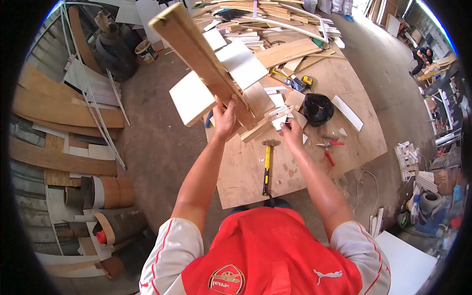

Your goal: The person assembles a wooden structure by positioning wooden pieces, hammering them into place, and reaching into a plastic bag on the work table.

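Observation:
My left hand (225,118) is wrapped round a wooden frame (201,59) of long boards, tilted up with its far end raised. White-faced panels (192,98) show on both sides of the boards. My right hand (292,132) is closed at the frame's near end, close to a short wooden crosspiece (263,125); its fingertips pinch something small and dark that I cannot make out. Between my forearms a claw hammer (267,167) with a yellow and black handle lies on the plywood table (236,184). Red-handled pincers (329,151) rest beside my right forearm.
Further along the table are a black bag-lined container (318,109), a tape measure (307,80), a white strip (348,113) and a heap of wood offcuts (275,29). Curved boards (64,103) lean at the left. Another person (422,58) crouches at the far right.

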Available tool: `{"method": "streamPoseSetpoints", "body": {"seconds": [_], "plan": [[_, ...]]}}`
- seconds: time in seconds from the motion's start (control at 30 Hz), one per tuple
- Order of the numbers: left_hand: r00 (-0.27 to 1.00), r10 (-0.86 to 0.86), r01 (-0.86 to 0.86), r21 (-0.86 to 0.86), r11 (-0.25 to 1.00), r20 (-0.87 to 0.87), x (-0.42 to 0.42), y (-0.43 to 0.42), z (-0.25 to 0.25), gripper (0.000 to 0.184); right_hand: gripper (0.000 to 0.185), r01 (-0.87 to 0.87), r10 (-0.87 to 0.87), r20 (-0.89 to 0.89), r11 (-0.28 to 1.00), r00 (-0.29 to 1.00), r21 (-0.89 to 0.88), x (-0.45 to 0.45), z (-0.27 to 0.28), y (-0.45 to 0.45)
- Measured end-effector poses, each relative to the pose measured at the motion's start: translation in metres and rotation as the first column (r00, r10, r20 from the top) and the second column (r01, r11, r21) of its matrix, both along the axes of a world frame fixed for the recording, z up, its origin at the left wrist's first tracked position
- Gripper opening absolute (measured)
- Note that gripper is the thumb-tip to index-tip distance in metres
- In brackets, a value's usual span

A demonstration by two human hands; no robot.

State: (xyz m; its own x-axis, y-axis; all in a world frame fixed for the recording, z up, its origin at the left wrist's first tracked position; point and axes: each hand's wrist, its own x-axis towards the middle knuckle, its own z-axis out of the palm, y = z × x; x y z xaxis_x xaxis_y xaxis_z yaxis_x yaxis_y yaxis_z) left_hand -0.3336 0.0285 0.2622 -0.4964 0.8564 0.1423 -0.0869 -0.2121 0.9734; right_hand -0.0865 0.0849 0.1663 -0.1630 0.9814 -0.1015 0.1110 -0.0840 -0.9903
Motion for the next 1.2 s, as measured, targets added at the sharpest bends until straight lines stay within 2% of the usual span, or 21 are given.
{"method": "streamPoseSetpoints", "body": {"seconds": [0.07, 0.23, 0.3, 0.33, 0.43, 0.57, 0.63, 0.67, 0.77, 0.97, 1.2], "plan": [[0.999, -0.035, 0.035, 0.004, 0.999, -0.025, -0.002, 0.004, -0.022, 0.042, 0.020, 0.005, -0.007, 0.041, 0.999, 0.999, 0.036, 0.002, -0.006, -0.008], [0.974, -0.145, 0.084, -0.323, 0.943, -0.172, 0.001, -0.001, -0.031, 0.057, 0.021, 0.063, -0.064, 0.030, 0.997, 0.997, 0.045, 0.013, -0.013, -0.029], [0.944, -0.216, 0.154, -0.244, 0.957, -0.250, 0.004, 0.003, -0.026, 0.056, 0.021, 0.076, -0.082, 0.064, 0.993, 0.995, 0.092, 0.021, -0.023, -0.032], [0.929, -0.223, 0.141, -0.273, 0.951, -0.295, 0.005, 0.007, -0.028, 0.053, 0.020, 0.069, -0.076, 0.094, 0.995, 0.993, 0.070, 0.023, -0.024, -0.035], [0.921, -0.262, 0.229, -0.142, 0.963, -0.290, 0.010, 0.012, -0.026, 0.049, 0.018, 0.072, -0.073, 0.144, 0.997, 0.987, 0.016, 0.028, -0.022, -0.042], [0.896, -0.314, 0.234, -0.266, 0.935, -0.314, 0.006, 0.006, -0.015, 0.051, 0.019, 0.106, -0.101, 0.135, 0.994, 0.986, -0.029, 0.029, -0.032, -0.055], [0.898, -0.336, 0.219, -0.372, 0.902, -0.285, 0.008, -0.005, 0.019, 0.052, 0.019, 0.121, -0.116, 0.113, 0.992, 0.987, -0.038, 0.024, -0.031, -0.059], [0.901, -0.309, 0.267, -0.172, 0.948, -0.303, 0.002, 0.002, -0.003, 0.053, 0.020, 0.128, -0.124, 0.092, 0.991, 0.988, -0.037, 0.021, -0.031, -0.061], [0.906, -0.259, 0.246, -0.083, 0.966, -0.333, -0.004, 0.013, -0.024, 0.045, 0.021, 0.118, -0.117, 0.061, 0.993, 0.991, -0.017, 0.014, -0.025, -0.061], [0.898, -0.245, 0.193, -0.175, 0.966, -0.366, 0.002, 0.006, -0.016, 0.043, 0.024, 0.065, -0.066, -0.024, 0.997, 0.998, -0.029, 0.008, 0.003, -0.062], [0.839, -0.087, 0.005, -0.153, 0.988, -0.538, 0.011, 0.001, -0.019, 0.043, 0.026, -0.019, 0.017, -0.065, 0.999, 0.998, -0.037, 0.017, 0.014, -0.057]]}}
